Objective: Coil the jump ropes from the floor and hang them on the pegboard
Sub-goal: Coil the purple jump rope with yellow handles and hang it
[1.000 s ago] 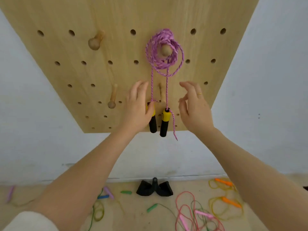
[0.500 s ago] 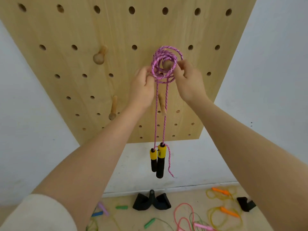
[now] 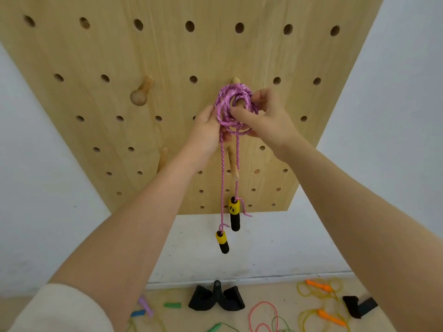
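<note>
A pink braided jump rope (image 3: 232,107) is wound in a small coil in front of a wooden peg (image 3: 236,80) on the light wooden pegboard (image 3: 167,56). My left hand (image 3: 208,130) grips the coil's left side. My right hand (image 3: 266,118) pinches its right side, thumb across the front. Two strands hang down from the coil to yellow-and-black handles (image 3: 234,214), one lower (image 3: 222,242) than the other. Whether the coil sits on the peg is hidden by my fingers.
Other pegs stick out of the board: a knobbed one (image 3: 141,92) at left, two lower (image 3: 163,156) (image 3: 233,164). On the floor below lie pink (image 3: 262,316), yellow with orange handles (image 3: 321,300) and green (image 3: 172,305) ropes, plus black stands (image 3: 217,298) (image 3: 358,305).
Both hands rose from beside the hanging handles to the coil and took hold of it. The coil is now bunched tighter, and one handle hangs lower than the other.
</note>
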Available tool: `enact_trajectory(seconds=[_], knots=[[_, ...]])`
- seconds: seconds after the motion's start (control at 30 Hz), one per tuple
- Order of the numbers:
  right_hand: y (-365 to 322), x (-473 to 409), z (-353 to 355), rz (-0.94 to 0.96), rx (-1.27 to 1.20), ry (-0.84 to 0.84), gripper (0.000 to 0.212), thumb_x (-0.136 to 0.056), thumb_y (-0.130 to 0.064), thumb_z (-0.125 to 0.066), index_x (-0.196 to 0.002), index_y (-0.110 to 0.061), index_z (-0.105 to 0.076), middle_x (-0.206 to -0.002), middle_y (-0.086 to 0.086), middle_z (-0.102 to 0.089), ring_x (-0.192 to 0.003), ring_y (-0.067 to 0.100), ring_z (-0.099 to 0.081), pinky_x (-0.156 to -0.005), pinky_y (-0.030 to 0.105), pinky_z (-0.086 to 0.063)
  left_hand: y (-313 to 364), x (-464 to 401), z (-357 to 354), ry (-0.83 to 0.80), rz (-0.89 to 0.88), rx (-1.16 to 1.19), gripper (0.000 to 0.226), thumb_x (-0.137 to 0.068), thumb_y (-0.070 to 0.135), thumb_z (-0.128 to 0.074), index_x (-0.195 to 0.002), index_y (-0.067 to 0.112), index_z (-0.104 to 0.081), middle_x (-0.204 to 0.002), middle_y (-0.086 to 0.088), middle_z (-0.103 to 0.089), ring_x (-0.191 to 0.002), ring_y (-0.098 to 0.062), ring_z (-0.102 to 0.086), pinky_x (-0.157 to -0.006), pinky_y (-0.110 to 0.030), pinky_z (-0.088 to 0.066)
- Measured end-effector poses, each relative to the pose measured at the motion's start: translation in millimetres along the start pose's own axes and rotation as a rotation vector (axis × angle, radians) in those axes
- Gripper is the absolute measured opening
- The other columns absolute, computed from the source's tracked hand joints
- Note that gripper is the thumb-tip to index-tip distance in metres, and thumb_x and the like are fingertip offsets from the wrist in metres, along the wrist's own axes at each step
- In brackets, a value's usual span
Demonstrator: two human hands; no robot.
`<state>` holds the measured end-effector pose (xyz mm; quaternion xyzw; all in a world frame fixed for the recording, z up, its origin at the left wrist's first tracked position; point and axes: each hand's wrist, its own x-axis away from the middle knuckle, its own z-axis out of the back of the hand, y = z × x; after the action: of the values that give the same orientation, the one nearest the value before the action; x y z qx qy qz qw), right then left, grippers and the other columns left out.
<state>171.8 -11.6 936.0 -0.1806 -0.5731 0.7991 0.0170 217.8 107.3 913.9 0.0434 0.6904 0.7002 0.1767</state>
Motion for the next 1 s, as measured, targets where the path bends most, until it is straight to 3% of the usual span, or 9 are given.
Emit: enact_trajectory(seconds=[0.23, 0.37, 0.4, 0.43, 0.5, 0.6, 0.7, 0.87, 1.0], knots=[[-10, 5, 16, -0.039, -0.202, -0.010, 0.050, -0.080, -0.015, -0.071, -0.123, -0.019, -0.046, -0.105, 0.005, -0.067, -0.092, 0.013, -0.066, -0.086, 0.028, -0.049, 45, 22, 8, -0.090, -0.150, 0.080, 0.025, -0.102, 0.021, -0.034, -0.085, 0.017, -0.052, -0.042, 0.018, -0.048, -0.037, 0.005, -0.044, -0.042, -0.006, -0.033], [-12, 17, 16, 0.079, -0.048, 0.127, 0.018, -0.083, -0.003, -0.062, -0.099, -0.012, -0.062, -0.087, 0.001, -0.066, -0.078, 0.011, -0.062, -0.072, 0.028, -0.050, 53, 38, 6, -0.171, -0.129, -0.115, 0.039, -0.099, 0.042, -0.031, -0.079, 0.019, -0.055, -0.060, 0.020, -0.028, -0.042, -0.015, -0.042, -0.048, -0.033, -0.039], [-13, 22, 14, 0.135, 0.040, 0.149, 0.020, -0.083, 0.002, -0.057, -0.091, -0.016, -0.061, -0.083, 0.002, -0.065, -0.077, 0.015, -0.062, -0.072, 0.034, -0.053, 50, 44, 5, -0.185, -0.120, -0.189, 0.045, -0.095, 0.051, -0.032, -0.084, 0.017, -0.058, -0.096, -0.003, -0.045, -0.046, -0.019, -0.046, -0.058, -0.044, -0.041], [-15, 28, 11, 0.176, 0.144, 0.148, 0.025, -0.082, 0.004, -0.053, -0.085, -0.020, -0.058, -0.081, 0.003, -0.064, -0.076, 0.018, -0.061, -0.072, 0.037, -0.052, 47, 50, 6, -0.195, -0.129, -0.248, 0.046, -0.089, 0.060, -0.036, -0.085, 0.020, -0.057, -0.059, 0.004, -0.057, -0.047, -0.012, -0.050, -0.060, -0.045, -0.042], [-17, 44, 6, 0.209, 0.216, 0.094, 0.025, -0.083, 0.003, -0.049, -0.084, -0.022, -0.053, -0.083, 0.007, -0.063, -0.077, 0.024, -0.061, -0.071, 0.038, -0.052, 35, 59, 12, -0.210, -0.167, -0.239, 0.042, -0.078, 0.064, -0.052, -0.088, 0.024, -0.054, -0.064, 0.013, -0.053, -0.046, 0.004, -0.049, -0.049, -0.021, -0.041], [-21, 70, 5, 0.147, -0.131, -0.029, 0.014, -0.082, -0.003, -0.048, -0.080, -0.016, -0.053, -0.080, 0.001, -0.064, -0.075, 0.013, -0.062, -0.068, 0.025, -0.051, 15, 70, 34, -0.240, -0.113, -0.200, 0.046, -0.072, 0.055, -0.069, -0.100, 0.023, -0.052, -0.065, 0.010, -0.050, -0.040, 0.004, -0.041, -0.046, -0.014, -0.031], [-17, 90, 14, 0.066, -0.388, -0.031, 0.019, -0.086, -0.002, -0.044, -0.073, -0.013, -0.051, -0.059, -0.012, -0.060, -0.057, 0.003, -0.056, -0.058, 0.018, -0.044, -8, 84, 60, -0.194, -0.029, -0.334, 0.017, -0.085, 0.036, -0.062, -0.076, 0.023, -0.061, -0.046, 0.017, -0.043, -0.038, 0.001, -0.033, -0.048, -0.022, -0.025], [7, 130, 27, -0.367, -0.598, -0.279, 0.022, -0.083, -0.018, -0.047, -0.074, -0.011, -0.067, -0.062, 0.000, -0.056, -0.043, 0.007, -0.047, -0.037, 0.015, -0.036, -17, 115, 81, -0.240, 0.094, 0.476, 0.046, -0.094, 0.023, -0.041, -0.052, 0.023, -0.059, -0.040, 0.014, -0.028, -0.033, -0.001, -0.023, -0.039, -0.017, -0.015], [19, 161, 25, -0.503, 0.009, -0.601, 0.055, -0.061, -0.011, -0.054, -0.115, -0.022, -0.054, -0.125, 0.003, -0.056, -0.112, 0.017, -0.054, -0.092, 0.025, -0.042, -9, 143, 80, -0.407, 0.111, 0.497, 0.042, -0.096, 0.022, -0.035, -0.065, 0.020, -0.064, -0.044, 0.012, -0.029, -0.034, 0.000, -0.022, -0.038, -0.016, -0.014]])
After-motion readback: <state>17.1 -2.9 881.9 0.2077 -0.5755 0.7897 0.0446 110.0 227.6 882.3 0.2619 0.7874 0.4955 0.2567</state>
